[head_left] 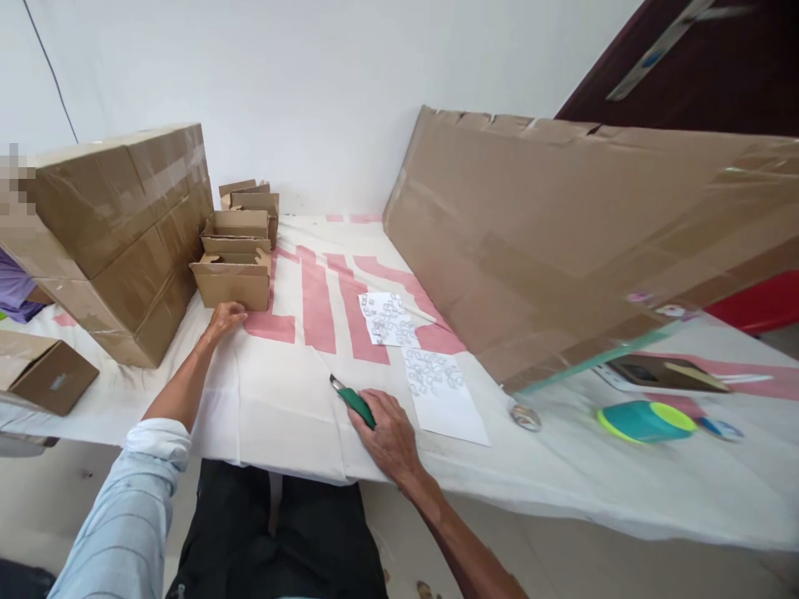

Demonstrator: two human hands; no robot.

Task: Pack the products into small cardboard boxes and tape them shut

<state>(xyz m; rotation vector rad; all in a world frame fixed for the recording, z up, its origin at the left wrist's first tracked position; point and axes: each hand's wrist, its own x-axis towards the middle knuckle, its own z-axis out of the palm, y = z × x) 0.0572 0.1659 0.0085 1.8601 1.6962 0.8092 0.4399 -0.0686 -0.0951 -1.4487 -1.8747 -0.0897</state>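
In the head view, my right hand (388, 434) is closed around a green utility knife (357, 406), its tip pointing up and left over the white cloth. My left hand (225, 321) is at the lower front edge of a small open cardboard box (235, 287). Its fingers are bent and held together; whether they grip anything is hidden. Behind that box stand more small open cardboard boxes (237, 225) in a row. To the right of the knife lie two printed white sheets, the nearer sheet (446, 403) and the farther sheet (388, 319), with a thin white stick on the latter.
Stacked taped cartons (134, 225) stand at left, with a single carton (59, 378) nearer me. A large cardboard panel (549, 241) leans across the right side. Near it are a tape roll (525, 417), a teal and yellow object (647, 421) and a phone-like device (667, 372).
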